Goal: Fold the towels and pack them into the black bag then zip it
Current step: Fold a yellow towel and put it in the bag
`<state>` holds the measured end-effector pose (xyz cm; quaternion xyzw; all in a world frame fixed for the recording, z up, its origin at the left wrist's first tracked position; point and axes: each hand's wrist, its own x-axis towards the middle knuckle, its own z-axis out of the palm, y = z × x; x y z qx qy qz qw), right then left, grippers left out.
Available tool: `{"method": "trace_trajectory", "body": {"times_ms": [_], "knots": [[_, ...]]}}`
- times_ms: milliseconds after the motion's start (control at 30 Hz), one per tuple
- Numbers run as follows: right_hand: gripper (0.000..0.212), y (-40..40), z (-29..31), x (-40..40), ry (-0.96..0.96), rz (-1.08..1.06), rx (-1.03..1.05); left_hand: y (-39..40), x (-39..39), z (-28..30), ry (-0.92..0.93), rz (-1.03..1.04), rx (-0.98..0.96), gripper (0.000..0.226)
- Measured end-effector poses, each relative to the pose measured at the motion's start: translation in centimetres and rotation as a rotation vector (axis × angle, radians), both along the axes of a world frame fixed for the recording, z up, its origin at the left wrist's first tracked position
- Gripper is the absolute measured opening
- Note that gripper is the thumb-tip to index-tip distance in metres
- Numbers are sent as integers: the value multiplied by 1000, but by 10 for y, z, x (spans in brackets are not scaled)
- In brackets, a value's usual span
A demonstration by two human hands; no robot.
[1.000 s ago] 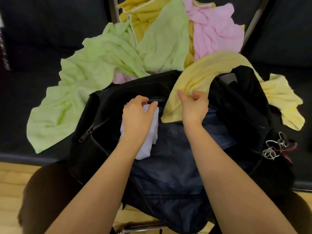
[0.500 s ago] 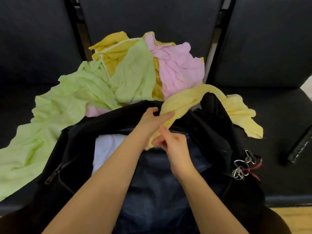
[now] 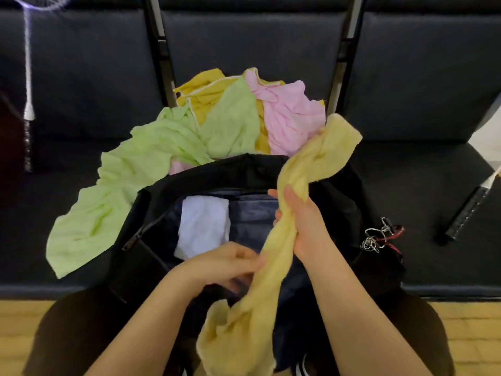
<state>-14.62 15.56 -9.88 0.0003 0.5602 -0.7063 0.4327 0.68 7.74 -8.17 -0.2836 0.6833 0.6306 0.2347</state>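
Two hands are on the same pale yellow towel [image 3: 273, 270] right now, and it's bunched into a long rope shape, not folded at all. Right hand [image 3: 303, 226] is clenched around the middle of it, fingers wrapped over the cloth, with the top end flopping up and over to the right. Left hand [image 3: 225, 263] is lower down, fingertips pinching the towel's edge just beside the right wrist. Bottom end of the towel hangs down in a crumpled wad toward the person's lap.

Black bag [image 3: 217, 172] sits right under the hands on the dark seat [image 3: 433, 172], unzipped and gaping, bluish lining showing. One folded white towel [image 3: 203, 229] already lies inside on the left side. Zipper pull [image 3: 132, 240] hangs off the bag's left edge, and a bunch of metal clips [image 3: 376, 237] with some red cord sits on its right side.

Behind the bag is the unfolded heap: a big light green towel [image 3: 108, 207] sprawling out left, a pink towel [image 3: 290, 118] at the back right, a mustard yellow towel [image 3: 203, 90] behind the green one. Racket handle [image 3: 466, 213] lies on the seat well off to the right.
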Motion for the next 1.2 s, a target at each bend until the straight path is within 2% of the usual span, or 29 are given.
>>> {"method": "trace_trajectory", "body": {"times_ms": [100, 233, 300, 333, 400, 467, 567, 633, 733, 800, 867, 933, 967, 1000, 1100, 1133, 1200], "knots": [[30, 12, 10, 40, 122, 290, 38, -5, -13, 5, 111, 539, 140, 49], [70, 27, 3, 64, 196, 537, 240, -1, -18, 17, 273, 847, 153, 27], [80, 30, 1, 69, 120, 493, 200, 4, -11, 18, 316, 896, 151, 22], [79, 31, 1, 69, 55, 417, 145, 7, -5, 20, 343, 888, 146, 23], [71, 33, 4, 67, -80, 235, 48, 17, 8, 26, 390, 821, 135, 19], [72, 33, 5, 61, -199, 74, -47, 27, 26, 31, 355, 699, 132, 19], [71, 28, 10, 61, -241, -40, -126, 32, 53, 34, 193, 527, 122, 36], [71, 23, 15, 68, -229, -4, -154, 31, 60, 28, 157, 508, 151, 56], [51, 18, 17, 80, -193, 139, -214, 28, 52, 17, 275, 661, 253, 67], [64, 20, 17, 86, -201, 194, -254, 25, 39, 13, 333, 911, 487, 65], [76, 27, 19, 85, -206, 229, -296, 20, 33, 8, 302, 1095, 705, 66], [59, 37, 20, 77, -173, 242, -288, 16, 34, 4, 291, 1159, 813, 73], [51, 41, 21, 71, -156, 245, -279, 14, 35, 2, 289, 1160, 800, 72], [47, 46, 22, 66, -137, 238, -271, 16, 36, 3, 288, 1146, 706, 64], [39, 49, 24, 57, -56, 190, -261, 21, 30, 7, 352, 1045, 305, 34], [34, 48, 25, 59, -22, 179, -249, 24, 28, 10, 393, 1002, 234, 32], [30, 43, 29, 67, 33, 174, -226, 32, 27, 18, 477, 930, 221, 23]]}}
